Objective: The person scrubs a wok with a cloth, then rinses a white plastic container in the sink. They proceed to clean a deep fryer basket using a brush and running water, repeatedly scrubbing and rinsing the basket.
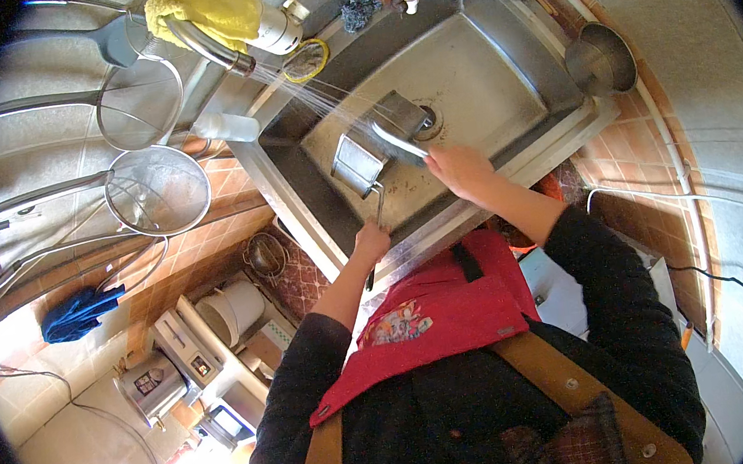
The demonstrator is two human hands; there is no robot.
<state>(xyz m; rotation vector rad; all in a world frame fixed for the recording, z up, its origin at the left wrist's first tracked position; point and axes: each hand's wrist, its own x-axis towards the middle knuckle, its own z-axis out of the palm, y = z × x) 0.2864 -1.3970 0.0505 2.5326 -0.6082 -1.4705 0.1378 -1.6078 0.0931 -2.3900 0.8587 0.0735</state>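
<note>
My left hand (371,242) is closed around the handle of a rectangular metal strainer basket (358,165), which is held low inside the stainless steel sink (504,72). My right hand (461,170) grips a white-handled brush (400,141) just right of the basket; its bristles are hard to make out. Water streams in a fan from the curved metal faucet (213,47) toward the basket and brush. A flat dark metal piece (401,113) lies by the sink drain (429,122).
Round mesh strainers (157,191) hang on the wall at left. A yellow cloth (206,14) drapes over the faucet. A steel wool scrubber (359,12) and a yellow-rimmed strainer (306,59) rest at the sink's back edge. A metal bowl (601,59) hangs at right.
</note>
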